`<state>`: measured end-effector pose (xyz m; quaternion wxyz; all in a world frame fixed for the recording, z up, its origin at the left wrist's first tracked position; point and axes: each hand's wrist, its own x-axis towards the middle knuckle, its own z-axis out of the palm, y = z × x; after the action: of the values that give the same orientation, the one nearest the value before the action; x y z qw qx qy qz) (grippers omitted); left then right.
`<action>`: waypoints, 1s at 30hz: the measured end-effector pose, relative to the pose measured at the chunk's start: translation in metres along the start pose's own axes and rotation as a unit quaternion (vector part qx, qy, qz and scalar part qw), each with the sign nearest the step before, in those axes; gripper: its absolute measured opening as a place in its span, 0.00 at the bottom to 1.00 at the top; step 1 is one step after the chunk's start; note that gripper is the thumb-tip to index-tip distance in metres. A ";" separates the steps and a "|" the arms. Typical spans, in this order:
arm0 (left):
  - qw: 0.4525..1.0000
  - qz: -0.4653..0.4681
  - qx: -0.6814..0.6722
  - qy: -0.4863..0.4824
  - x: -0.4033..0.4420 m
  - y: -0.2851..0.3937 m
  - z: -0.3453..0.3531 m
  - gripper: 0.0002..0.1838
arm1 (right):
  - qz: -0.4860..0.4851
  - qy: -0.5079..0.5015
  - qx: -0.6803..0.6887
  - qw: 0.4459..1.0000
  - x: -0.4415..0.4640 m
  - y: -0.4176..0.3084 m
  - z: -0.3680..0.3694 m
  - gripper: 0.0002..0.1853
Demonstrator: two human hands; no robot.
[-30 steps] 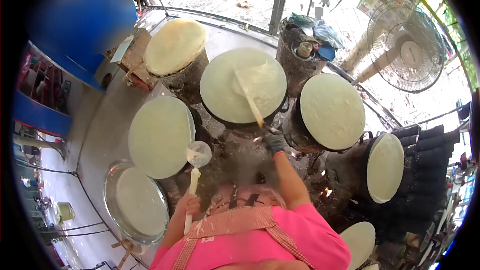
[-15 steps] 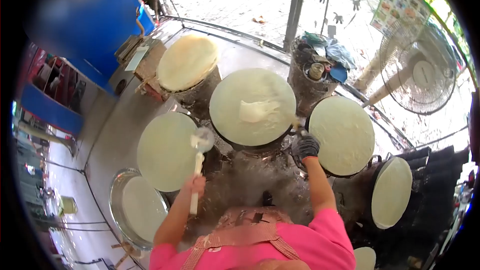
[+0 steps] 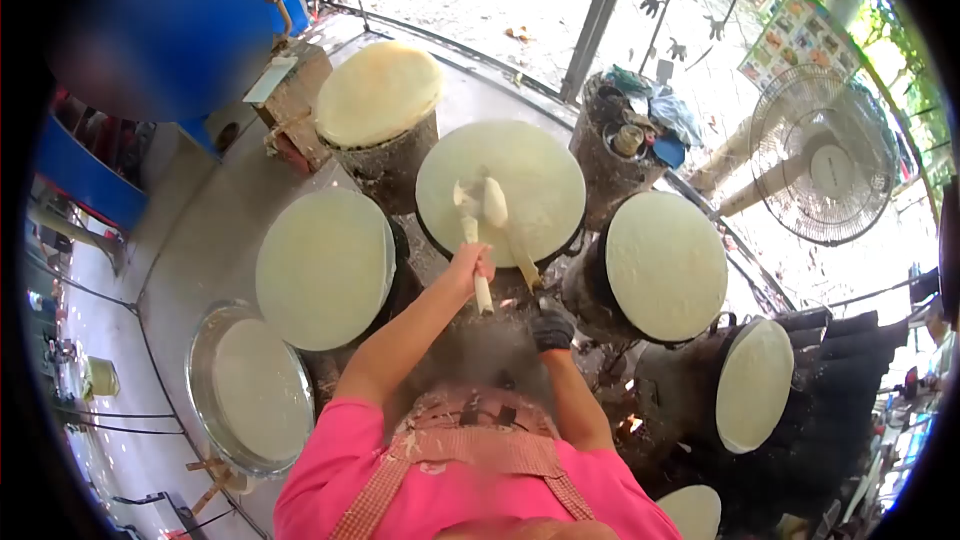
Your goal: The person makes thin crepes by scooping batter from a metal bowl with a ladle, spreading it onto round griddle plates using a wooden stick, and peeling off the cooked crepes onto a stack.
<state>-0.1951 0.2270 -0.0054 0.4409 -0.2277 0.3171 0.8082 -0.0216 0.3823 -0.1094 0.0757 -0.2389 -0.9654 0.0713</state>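
My bare left hand [image 3: 472, 268] is closed around the pale handle of a ladle [image 3: 469, 228], whose head is over the middle round griddle, covered by a pale batter sheet [image 3: 535, 165]. My right hand [image 3: 551, 328], in a dark glove, grips a flat wooden spatula [image 3: 523, 260] that reaches over the near rim of the same griddle. A pale, smooth lump [image 3: 495, 203] shows at the spatula's far end, beside the ladle head. Whether the lump rests on the spatula or on the sheet, I cannot tell.
Batter-covered round griddles stand at the left [image 3: 325, 270] and right [image 3: 667, 265], with another sheet [image 3: 755, 385] farther right. A domed pale sheet [image 3: 380, 95] tops a drum behind. A metal basin [image 3: 205, 390] holds whitish liquid. A fan [image 3: 825, 170] stands at the back right.
The ladle has moved right, from the left griddle to the middle one. My gloved hand has moved left and nearer my body. The broad pale patch on the middle sheet is now a smaller lump.
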 end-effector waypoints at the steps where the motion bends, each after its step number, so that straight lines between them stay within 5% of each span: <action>1: 0.997 -0.052 -0.054 -0.028 -0.003 0.004 -0.008 0.13 | -0.011 -0.003 0.035 0.999 0.000 -0.019 -0.021 0.13; 3: 0.985 -0.071 0.004 -0.156 -0.069 0.029 -0.033 0.15 | -0.023 0.015 0.122 0.992 -0.014 -0.040 -0.072 0.11; 5: 0.994 0.006 0.080 -0.076 -0.130 0.023 -0.071 0.15 | -0.034 0.067 0.166 0.983 -0.020 -0.049 -0.110 0.12; 9: 0.955 -0.225 -0.140 -0.135 -0.149 0.024 -0.107 0.10 | -0.080 0.176 0.035 0.981 -0.046 -0.048 -0.082 0.14; 11: 0.929 -0.293 -0.203 -0.098 -0.150 0.031 -0.091 0.09 | -0.065 0.307 0.056 0.948 -0.045 -0.055 -0.077 0.14; 13: 0.894 -0.350 -0.244 -0.134 -0.157 0.028 -0.088 0.10 | 0.047 0.124 0.264 0.955 -0.038 -0.091 -0.142 0.14; 16: 0.842 -0.420 -0.268 -0.206 -0.179 0.018 -0.075 0.15 | -0.054 0.197 0.138 0.969 -0.050 -0.038 -0.062 0.12; 18: 0.885 -0.390 -0.171 -0.189 -0.189 0.006 -0.077 0.18 | 0.056 0.077 -0.029 0.995 -0.051 -0.002 -0.007 0.12; 19: 0.894 -0.386 -0.123 -0.192 -0.185 0.001 -0.079 0.19 | 0.176 0.109 -0.066 0.976 -0.059 -0.008 -0.054 0.12; 21: 0.904 -0.397 -0.056 -0.150 -0.192 -0.018 -0.079 0.18 | 0.344 0.066 0.054 0.935 -0.088 0.020 -0.073 0.13; 23: 0.889 -0.442 -0.028 -0.114 -0.191 -0.041 -0.079 0.17 | 0.316 0.170 0.083 0.930 -0.142 0.042 -0.110 0.15; 30: 0.779 -0.625 0.004 -0.060 -0.191 -0.157 -0.064 0.17 | 0.539 0.222 0.139 0.801 -0.409 0.086 -0.131 0.18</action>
<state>0.0418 0.1369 0.0246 0.8683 -0.3246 0.0816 0.3662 0.3986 0.2772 -0.0415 0.2695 -0.7169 -0.6176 0.1790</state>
